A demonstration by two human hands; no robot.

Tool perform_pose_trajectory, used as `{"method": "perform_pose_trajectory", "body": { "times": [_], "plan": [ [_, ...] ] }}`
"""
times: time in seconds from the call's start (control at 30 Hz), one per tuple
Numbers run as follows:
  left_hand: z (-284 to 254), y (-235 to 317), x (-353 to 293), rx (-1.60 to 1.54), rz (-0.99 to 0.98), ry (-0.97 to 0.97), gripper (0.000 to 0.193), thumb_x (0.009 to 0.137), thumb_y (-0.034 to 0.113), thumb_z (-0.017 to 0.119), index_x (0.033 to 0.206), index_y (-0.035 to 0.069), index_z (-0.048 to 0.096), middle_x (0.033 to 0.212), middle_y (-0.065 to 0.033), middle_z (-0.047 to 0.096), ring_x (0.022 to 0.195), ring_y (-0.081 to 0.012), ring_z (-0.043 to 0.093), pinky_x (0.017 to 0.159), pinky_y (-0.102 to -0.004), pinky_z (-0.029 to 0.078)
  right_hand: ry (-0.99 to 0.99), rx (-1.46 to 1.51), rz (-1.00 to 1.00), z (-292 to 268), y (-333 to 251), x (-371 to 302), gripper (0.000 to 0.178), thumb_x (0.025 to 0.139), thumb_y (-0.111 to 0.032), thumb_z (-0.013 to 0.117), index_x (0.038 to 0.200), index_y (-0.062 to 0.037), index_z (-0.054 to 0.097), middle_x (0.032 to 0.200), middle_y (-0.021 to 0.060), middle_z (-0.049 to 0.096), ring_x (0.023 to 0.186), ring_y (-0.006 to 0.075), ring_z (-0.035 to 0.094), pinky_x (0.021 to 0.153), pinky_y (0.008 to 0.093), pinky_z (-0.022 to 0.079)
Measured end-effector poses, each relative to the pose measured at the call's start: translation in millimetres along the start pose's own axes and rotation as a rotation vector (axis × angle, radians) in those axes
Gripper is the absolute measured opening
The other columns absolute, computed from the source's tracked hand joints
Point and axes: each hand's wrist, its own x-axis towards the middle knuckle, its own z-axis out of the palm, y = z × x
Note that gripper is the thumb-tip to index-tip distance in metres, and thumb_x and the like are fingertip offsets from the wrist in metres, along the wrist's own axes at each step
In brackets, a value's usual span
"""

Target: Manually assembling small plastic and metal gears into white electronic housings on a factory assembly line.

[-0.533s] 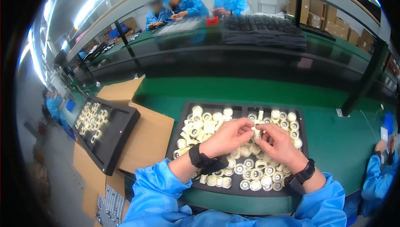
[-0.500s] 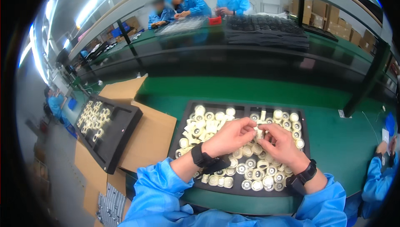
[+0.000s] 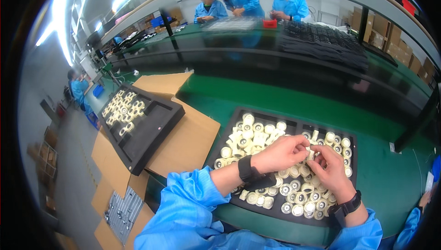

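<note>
A small cream plastic gear (image 3: 311, 154) is pinched between the fingertips of both my hands above a black tray (image 3: 293, 127). My left hand (image 3: 281, 152) reaches in from the left with its thumb and fingers closed on the gear. From the right, my right hand (image 3: 332, 168) closes its thumb and index finger on the same piece. Many loose cream gears (image 3: 258, 138) fill the tray's sections beneath and around my hands, some lying flat with dark centres showing, others on their sides. My palms and forearms cover part of them.
Left of the tray, a second black tray (image 3: 158, 126) with cream gears lies tilted on an open cardboard box (image 3: 193, 135). A grey sheet with small parts (image 3: 123, 215) lies lower left. Behind the green table (image 3: 220, 91), several people in blue work near stacked black trays (image 3: 324, 41).
The whole view has swung left, so the table, trays and hands appear farther right. Both hands keep the gear pinched between them over the tray.
</note>
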Motion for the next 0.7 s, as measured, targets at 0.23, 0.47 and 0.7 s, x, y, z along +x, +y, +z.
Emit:
{"method": "perform_pose_trajectory", "body": {
  "times": [0.23,0.47,0.7],
  "plan": [
    [-3.3,2.3,-0.8,0.068,-0.010,0.014,0.027,0.092,0.014,0.059,0.113,-0.003,0.057,0.094,-0.0092,0.065,0.087,-0.0124,0.063,0.079,-0.0264,0.053,0.000,-0.005,-0.025,3.0,6.5,3.0,0.033,0.078,-0.006,0.071,0.109,-0.0020,0.062,0.089,0.0082,0.062,0.067,0.0137,0.061,0.054,0.0254,0.047],
    [-2.1,5.2,-0.5,0.068,-0.006,0.001,0.027,0.092,0.014,0.059,0.112,-0.003,0.057,0.093,-0.0091,0.065,0.085,-0.0123,0.063,0.077,-0.0264,0.053,-0.009,0.003,0.003,-0.5,0.7,2.1,0.033,0.078,-0.006,0.071,0.110,-0.0020,0.062,0.087,0.0079,0.062,0.067,0.0138,0.061,0.053,0.0256,0.046],
    [-1.8,3.5,-2.0,0.012,-0.016,-0.004,0.026,0.092,0.015,0.059,0.112,-0.003,0.057,0.092,-0.0086,0.065,0.084,-0.0123,0.063,0.077,-0.0265,0.053,-0.007,-0.003,-0.012,0.8,2.8,1.6,0.032,0.079,-0.006,0.071,0.109,-0.0025,0.062,0.086,0.0074,0.061,0.067,0.0132,0.062,0.053,0.0257,0.046]
  ]
}}
